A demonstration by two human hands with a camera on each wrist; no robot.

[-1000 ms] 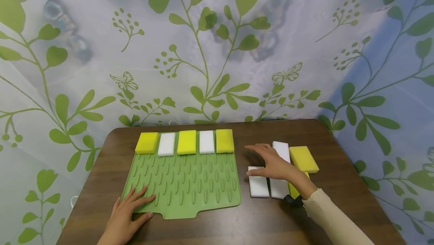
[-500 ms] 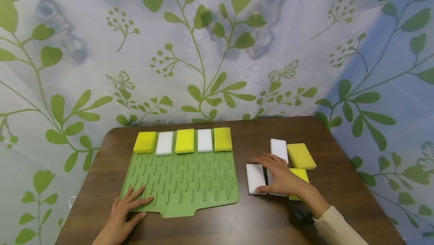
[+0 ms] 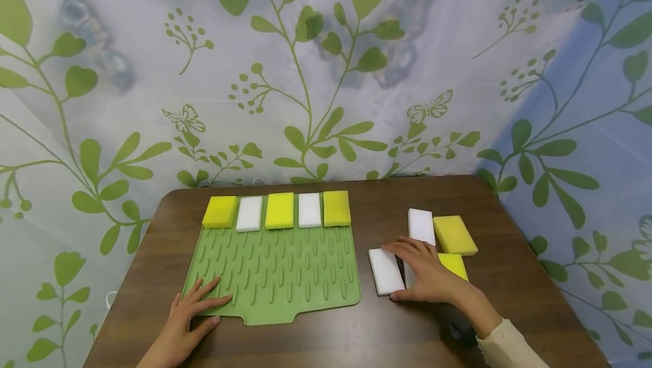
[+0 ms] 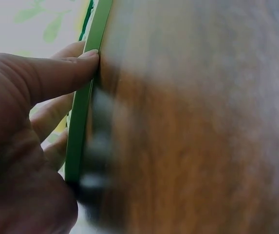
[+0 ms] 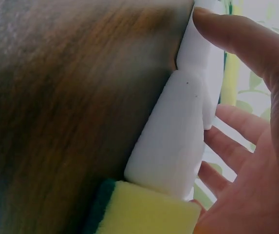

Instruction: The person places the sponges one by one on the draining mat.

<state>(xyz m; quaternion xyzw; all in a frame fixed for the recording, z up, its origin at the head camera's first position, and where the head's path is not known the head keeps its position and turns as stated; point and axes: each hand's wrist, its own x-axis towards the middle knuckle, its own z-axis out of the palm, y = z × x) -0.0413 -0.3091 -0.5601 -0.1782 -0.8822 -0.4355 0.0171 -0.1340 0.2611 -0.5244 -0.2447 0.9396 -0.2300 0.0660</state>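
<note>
In the head view my left hand (image 3: 185, 320) rests with spread fingers on the near left corner of a green ridged mat (image 3: 275, 277). Its thumb touches the mat's edge in the left wrist view. My right hand (image 3: 428, 272) holds a white sponge (image 3: 385, 273) lengthwise, index fingertip at the far end and thumb at the near end, close over the table. Beside and partly under that hand lies another white sponge (image 5: 166, 136), with one more white sponge (image 3: 421, 226) behind it. A yellow sponge (image 3: 452, 264) is half hidden by the hand.
Along the mat's far edge yellow sponges (image 3: 279, 210) and white sponges (image 3: 249, 213) alternate in a row. Another yellow sponge (image 3: 455, 235) lies at the right of the brown table (image 3: 331, 345). A patterned cloth (image 3: 305, 73) hangs behind.
My right hand has come down and closed its thumb and fingers on the nearest white sponge, which has turned slightly. The left hand has stayed on the mat.
</note>
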